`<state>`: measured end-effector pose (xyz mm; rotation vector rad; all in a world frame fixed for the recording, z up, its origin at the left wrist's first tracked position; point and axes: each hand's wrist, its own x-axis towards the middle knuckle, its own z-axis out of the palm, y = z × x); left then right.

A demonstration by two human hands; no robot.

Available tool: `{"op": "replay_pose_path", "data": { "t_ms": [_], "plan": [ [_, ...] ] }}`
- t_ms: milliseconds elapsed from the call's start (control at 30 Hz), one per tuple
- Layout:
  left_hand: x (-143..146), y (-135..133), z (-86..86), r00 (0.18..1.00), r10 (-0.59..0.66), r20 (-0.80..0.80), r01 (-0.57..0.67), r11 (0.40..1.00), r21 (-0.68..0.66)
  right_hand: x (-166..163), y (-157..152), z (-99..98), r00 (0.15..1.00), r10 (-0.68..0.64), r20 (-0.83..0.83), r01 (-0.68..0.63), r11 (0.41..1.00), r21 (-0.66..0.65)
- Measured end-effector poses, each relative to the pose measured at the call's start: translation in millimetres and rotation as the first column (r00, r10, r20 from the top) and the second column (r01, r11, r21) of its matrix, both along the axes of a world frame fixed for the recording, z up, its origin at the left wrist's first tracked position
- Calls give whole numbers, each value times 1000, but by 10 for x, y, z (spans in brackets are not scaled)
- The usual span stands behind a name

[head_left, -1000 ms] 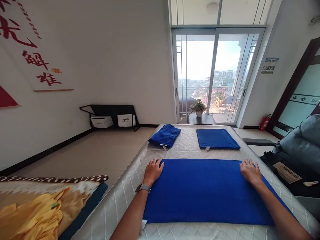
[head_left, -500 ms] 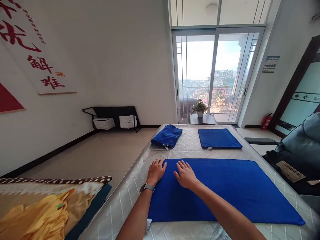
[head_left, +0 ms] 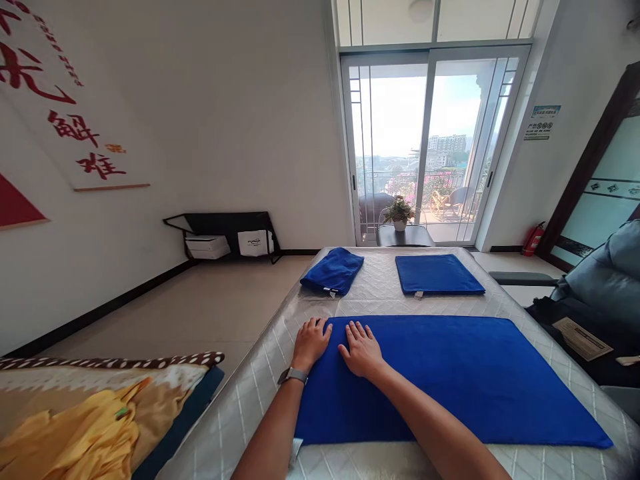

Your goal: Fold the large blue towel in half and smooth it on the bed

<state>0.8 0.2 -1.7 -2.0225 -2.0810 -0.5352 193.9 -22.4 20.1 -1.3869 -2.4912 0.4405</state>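
A large blue towel lies spread flat on a silver quilted mattress. My left hand rests on the towel's far left corner, fingers flat and a watch on the wrist. My right hand lies palm down just beside it on the towel, fingers spread. Neither hand holds anything. Farther back on the mattress lie a loosely folded blue towel on the left and a flat, square-folded blue towel on the right.
A patterned blanket with yellow cloth lies at the lower left. A grey padded chair stands to the right. Beyond the mattress are a small table with a potted plant and glass sliding doors. A black shelf stands by the left wall.
My right hand has slid across the towel from its far right corner to the left side, stopping beside my left hand. The left hand has stayed put.
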Motion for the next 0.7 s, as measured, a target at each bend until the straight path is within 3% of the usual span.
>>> {"op": "replay_pose_path", "data": {
  "t_ms": [367, 700],
  "plan": [
    [2, -6, 4, 1000, 8, 12, -7, 1000, -12, 12, 76, -9, 999, -24, -23, 24, 1000, -16],
    [37, -34, 75, 1000, 5, -10, -6, 1000, -29, 149, 217, -21, 993, -120, 20, 121, 992, -29]
  ]
}}
